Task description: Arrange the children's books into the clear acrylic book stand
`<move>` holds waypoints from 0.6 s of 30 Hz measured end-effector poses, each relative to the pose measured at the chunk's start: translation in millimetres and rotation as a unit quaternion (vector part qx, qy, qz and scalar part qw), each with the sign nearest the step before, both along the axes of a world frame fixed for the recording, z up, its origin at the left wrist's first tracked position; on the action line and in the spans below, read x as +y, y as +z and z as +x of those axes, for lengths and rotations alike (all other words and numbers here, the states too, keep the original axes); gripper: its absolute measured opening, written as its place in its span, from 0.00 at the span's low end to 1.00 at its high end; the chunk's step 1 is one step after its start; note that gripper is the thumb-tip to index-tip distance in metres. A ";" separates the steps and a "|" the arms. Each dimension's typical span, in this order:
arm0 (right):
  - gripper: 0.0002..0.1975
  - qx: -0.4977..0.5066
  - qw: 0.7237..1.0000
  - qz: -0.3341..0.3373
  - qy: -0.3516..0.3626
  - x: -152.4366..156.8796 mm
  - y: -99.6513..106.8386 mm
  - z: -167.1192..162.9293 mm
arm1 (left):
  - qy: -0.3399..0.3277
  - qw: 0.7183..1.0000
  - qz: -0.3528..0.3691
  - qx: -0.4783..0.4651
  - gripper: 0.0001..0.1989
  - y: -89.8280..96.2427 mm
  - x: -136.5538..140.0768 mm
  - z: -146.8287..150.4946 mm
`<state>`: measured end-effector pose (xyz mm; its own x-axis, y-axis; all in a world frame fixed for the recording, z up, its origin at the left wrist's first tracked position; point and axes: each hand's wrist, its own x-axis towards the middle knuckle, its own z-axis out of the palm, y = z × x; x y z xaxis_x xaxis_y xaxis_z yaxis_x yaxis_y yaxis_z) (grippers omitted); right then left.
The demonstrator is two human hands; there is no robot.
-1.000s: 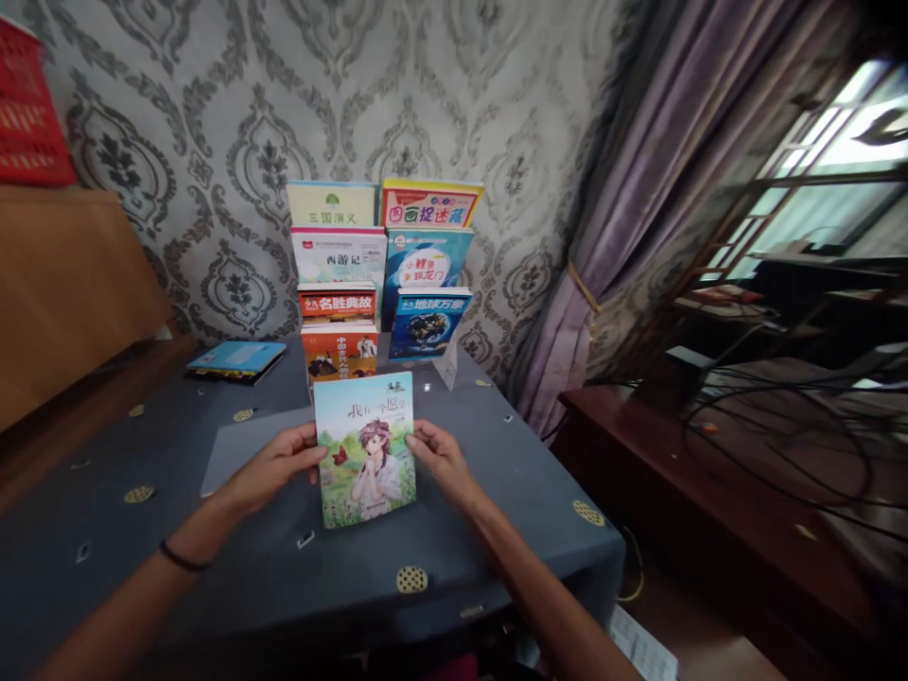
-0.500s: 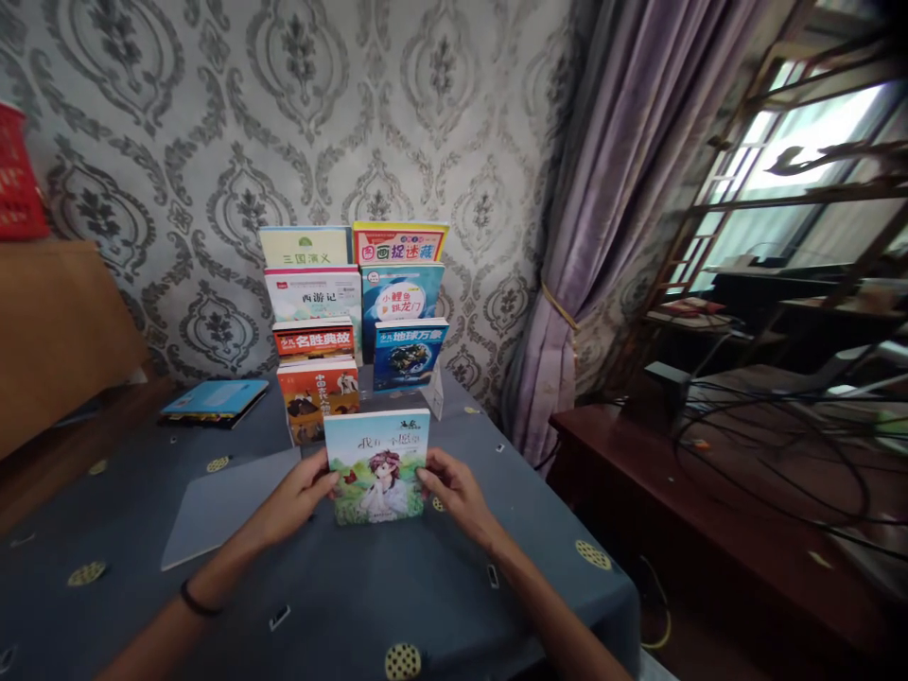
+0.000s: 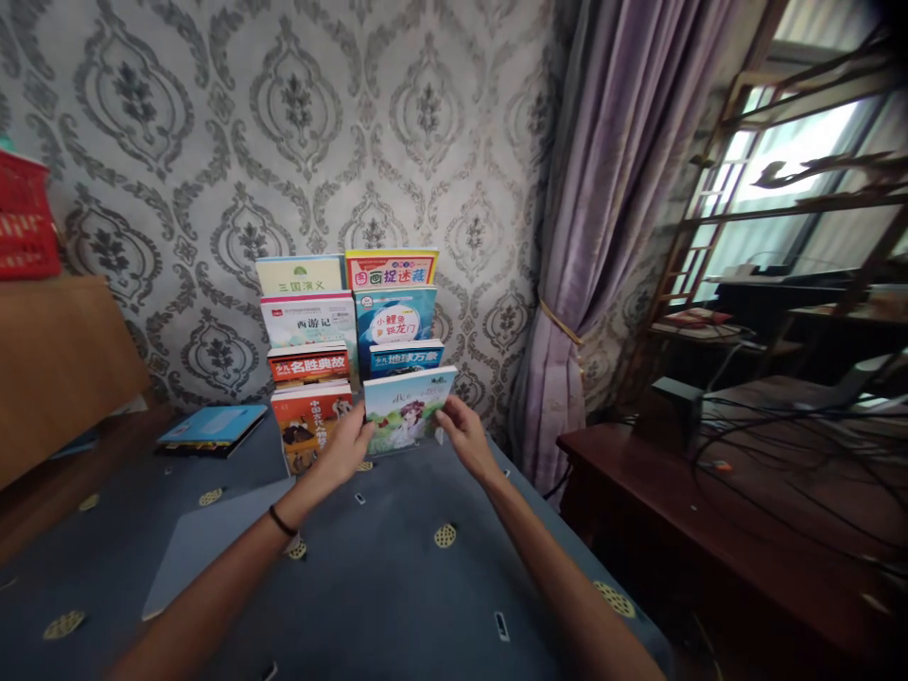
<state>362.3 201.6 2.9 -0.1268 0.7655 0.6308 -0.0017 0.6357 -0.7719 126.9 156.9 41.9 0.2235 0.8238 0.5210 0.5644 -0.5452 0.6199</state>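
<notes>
Both my hands grip one book (image 3: 408, 416) by its side edges; its pale blue and green cover shows a drawn figure. My left hand (image 3: 349, 443) is closed on its left edge and my right hand (image 3: 462, 433) on its right edge. The book is upright, slightly tilted, in front of the right column of standing books, partly covering the blue earth book (image 3: 408, 357). Behind that stand a teal book (image 3: 397, 317) and a yellow-pink book (image 3: 392, 270). At left, an orange book (image 3: 302, 421) stands before a red book (image 3: 308, 365), a white book (image 3: 305, 322) and a cream book (image 3: 298, 274).
A blue book (image 3: 213, 426) lies flat on top of another at the table's left. Nearer lies a flat grey-blue sheet or folder (image 3: 205, 539) on the dark patterned tablecloth (image 3: 397, 605). A red basket (image 3: 26, 218) sits on a wooden cabinet (image 3: 63, 359). Cables clutter the right-hand desk (image 3: 766, 454).
Both hands have carried the held book away from me and to the right, up against the right column, where it now covers much of the earth book. The view has shifted slightly.
</notes>
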 end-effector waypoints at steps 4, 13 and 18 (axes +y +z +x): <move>0.19 0.011 0.998 0.051 -0.027 26.4 21.5 2.9 | 0.054 0.994 0.079 0.052 0.13 26.0 21.4 6.6; 0.18 0.023 0.994 0.101 -0.040 65.5 37.2 -4.7 | 0.126 0.972 0.134 0.148 0.11 64.3 39.7 3.6; 0.19 0.036 0.994 0.103 -0.024 72.2 34.0 -5.4 | 0.135 0.966 0.126 0.183 0.11 69.7 40.6 7.2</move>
